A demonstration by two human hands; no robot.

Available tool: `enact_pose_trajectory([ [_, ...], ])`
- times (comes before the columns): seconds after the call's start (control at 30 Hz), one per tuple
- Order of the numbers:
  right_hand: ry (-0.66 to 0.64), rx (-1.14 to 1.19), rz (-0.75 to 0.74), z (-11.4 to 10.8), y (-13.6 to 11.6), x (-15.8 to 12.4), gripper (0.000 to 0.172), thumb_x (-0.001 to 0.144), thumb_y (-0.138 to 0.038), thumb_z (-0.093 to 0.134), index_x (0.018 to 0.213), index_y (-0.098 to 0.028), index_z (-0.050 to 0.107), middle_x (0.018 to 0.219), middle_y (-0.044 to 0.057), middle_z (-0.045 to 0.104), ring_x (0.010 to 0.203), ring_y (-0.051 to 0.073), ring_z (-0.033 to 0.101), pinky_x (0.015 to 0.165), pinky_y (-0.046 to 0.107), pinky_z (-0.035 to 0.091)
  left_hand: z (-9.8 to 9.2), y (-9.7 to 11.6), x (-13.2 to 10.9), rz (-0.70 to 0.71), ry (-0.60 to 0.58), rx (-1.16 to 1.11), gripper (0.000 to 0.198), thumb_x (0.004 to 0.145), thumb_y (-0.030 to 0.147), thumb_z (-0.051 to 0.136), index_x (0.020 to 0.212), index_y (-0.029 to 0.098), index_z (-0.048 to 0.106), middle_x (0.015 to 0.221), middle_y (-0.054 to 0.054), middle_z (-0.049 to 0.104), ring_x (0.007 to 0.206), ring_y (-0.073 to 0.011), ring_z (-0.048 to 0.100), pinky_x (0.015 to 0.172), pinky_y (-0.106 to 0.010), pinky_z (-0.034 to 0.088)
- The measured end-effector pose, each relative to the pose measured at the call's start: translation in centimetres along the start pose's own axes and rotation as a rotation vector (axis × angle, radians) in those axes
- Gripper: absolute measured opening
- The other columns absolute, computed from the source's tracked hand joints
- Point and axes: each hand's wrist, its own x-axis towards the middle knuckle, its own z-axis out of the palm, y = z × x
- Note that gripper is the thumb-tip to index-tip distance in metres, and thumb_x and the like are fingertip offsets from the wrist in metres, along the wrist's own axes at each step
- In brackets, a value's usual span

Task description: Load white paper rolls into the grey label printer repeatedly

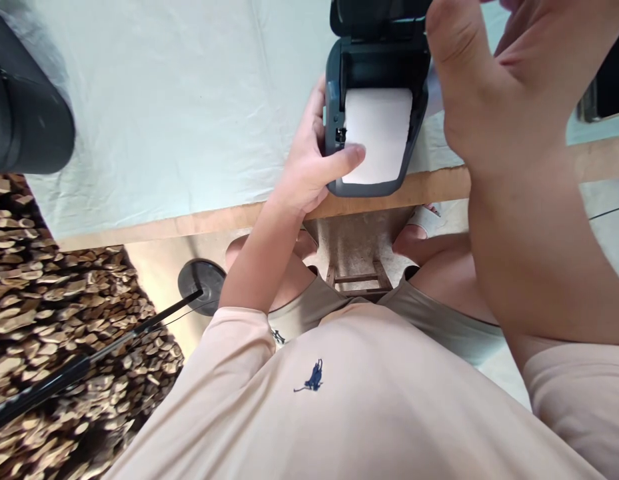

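Observation:
A dark grey label printer (pixel 334 100) stands at the near edge of the table with its lid (pixel 379 17) swung up. A white paper roll (pixel 376 130) lies in its open bay. My left hand (pixel 309 163) grips the printer's left side, thumb lying across the front of the roll. My right hand (pixel 494 80) is raised close to the camera above the printer's right side; its fingertips run out of the top of the frame, so I cannot make out whether it holds anything.
A pale cloth (pixel 179 107) covers the table, whose wooden edge (pixel 189 223) runs across. A black rounded object (pixel 24 107) sits at the far left. Below are my knees, a wooden stool (pixel 359 277), a black stand base (pixel 202 283) and a patterned floor covering.

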Motion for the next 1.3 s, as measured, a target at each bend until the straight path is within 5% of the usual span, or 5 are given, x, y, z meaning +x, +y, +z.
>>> enact_pose_trajectory([
  [0.3,-0.269,-0.102,-0.081,-1.2,-2.1,0.1,0.048,0.061,-0.043,0.034,0.102,-0.02,0.045,0.094,-0.012,0.043,0.092,-0.008,0.038,0.076,0.007,0.028,-1.0,-0.8,0.0,-0.114,0.058,-0.001,0.052,0.058,0.021,0.053,0.105,0.031,0.034,0.075,0.002,0.054,0.067,-0.0114,0.05,0.064,-0.023,0.038],
  [0.63,-0.365,-0.186,-0.147,-1.1,-2.1,0.2,0.04,0.066,-0.044,0.031,0.095,-0.022,0.047,0.1,-0.012,0.042,0.101,-0.005,0.036,0.087,0.01,0.03,-0.2,0.1,0.1,0.059,-0.012,0.145,0.041,0.065,0.02,0.038,0.105,0.019,0.032,0.093,0.001,0.05,0.098,-0.0133,0.045,0.07,-0.022,0.041],
  [0.87,-0.467,-0.086,-0.109,-0.7,-3.3,-0.1,0.048,0.065,-0.045,0.036,0.108,-0.022,0.037,0.111,-0.008,0.035,0.105,-0.003,0.034,0.089,0.009,0.035,0.6,0.6,-0.1,0.049,-0.004,-0.192,0.021,0.069,0.022,0.034,0.077,0.013,0.052,0.075,-0.005,0.058,0.102,-0.0145,0.041,0.079,-0.025,0.041],
  [1.1,-0.523,-0.028,-0.116,-0.5,-3.4,-0.1,0.046,0.066,-0.04,0.038,0.108,-0.021,0.035,0.11,-0.007,0.033,0.106,-0.004,0.032,0.103,0.014,0.032,0.6,0.5,-0.6,-0.265,0.389,-0.454,0.042,0.072,0.018,0.018,0.058,0.007,0.056,0.073,-0.001,0.057,0.1,-0.0159,0.041,0.066,-0.026,0.041],
  [1.3,-0.49,0.041,-0.086,-0.4,-2.8,-0.3,0.049,0.068,-0.043,0.034,0.11,-0.018,0.031,0.109,-0.003,0.033,0.108,-0.002,0.03,0.11,0.018,0.029,0.8,0.9,0.0,-0.029,0.036,-0.319,0.02,0.069,0.025,0.033,0.078,0.022,0.05,0.083,0.001,0.057,0.104,-0.013,0.039,0.084,-0.026,0.037],
])
